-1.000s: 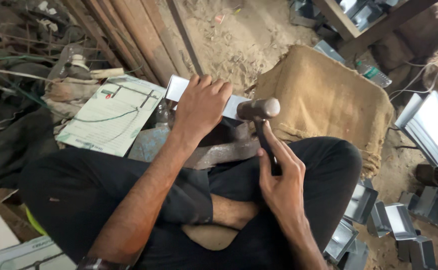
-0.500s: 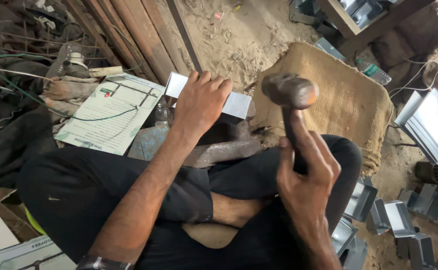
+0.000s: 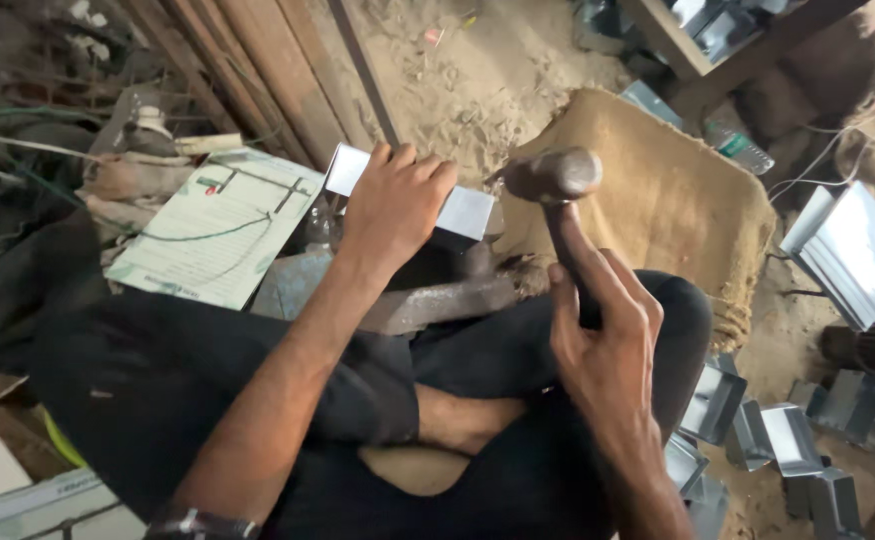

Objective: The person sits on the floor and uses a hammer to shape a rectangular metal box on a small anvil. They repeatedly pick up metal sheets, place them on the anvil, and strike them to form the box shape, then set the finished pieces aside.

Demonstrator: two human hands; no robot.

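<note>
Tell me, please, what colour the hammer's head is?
Dull dark grey-brown hammer head, seen in the head view.

Shiny silver folded sheet-metal strip (image 3: 466, 210), pale and reflective. Dull grey-brown round hammer head on dark handle (image 3: 555, 178). Tan coarse-woven burlap sack (image 3: 678, 200). White printed paper sheet with green lettering and black lines (image 3: 220, 225). Plain black trousers (image 3: 158, 390). Rusty grey iron anvil bar (image 3: 438, 300).
</note>
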